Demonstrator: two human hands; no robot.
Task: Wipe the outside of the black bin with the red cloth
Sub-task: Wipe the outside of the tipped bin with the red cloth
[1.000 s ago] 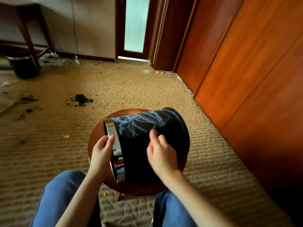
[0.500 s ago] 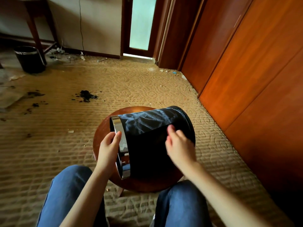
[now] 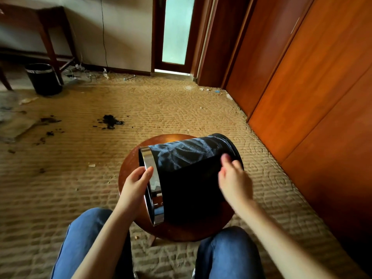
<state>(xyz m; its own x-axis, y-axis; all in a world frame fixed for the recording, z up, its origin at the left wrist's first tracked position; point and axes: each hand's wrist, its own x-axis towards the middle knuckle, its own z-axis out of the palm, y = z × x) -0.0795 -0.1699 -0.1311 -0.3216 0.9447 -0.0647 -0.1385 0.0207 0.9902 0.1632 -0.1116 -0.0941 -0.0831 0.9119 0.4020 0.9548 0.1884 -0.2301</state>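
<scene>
Light, stiff and probably slick, the black bin point(image 3: 189, 188) lies sideways on the stool point(image 3: 181, 232), so my left hand point(image 3: 136, 180) takes a pinching grip on its chrome rim point(image 3: 156, 190) while my right hand point(image 3: 233, 182) rests loose-fingered near the base, no red cloth visible.

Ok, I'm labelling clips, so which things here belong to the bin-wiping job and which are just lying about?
Job: black bin on its side, left hand gripping its chrome rim, right hand at its wall, round stool under it; no red cloth visible.
Lying about: second bin by the table, dark debris on carpet.
</scene>
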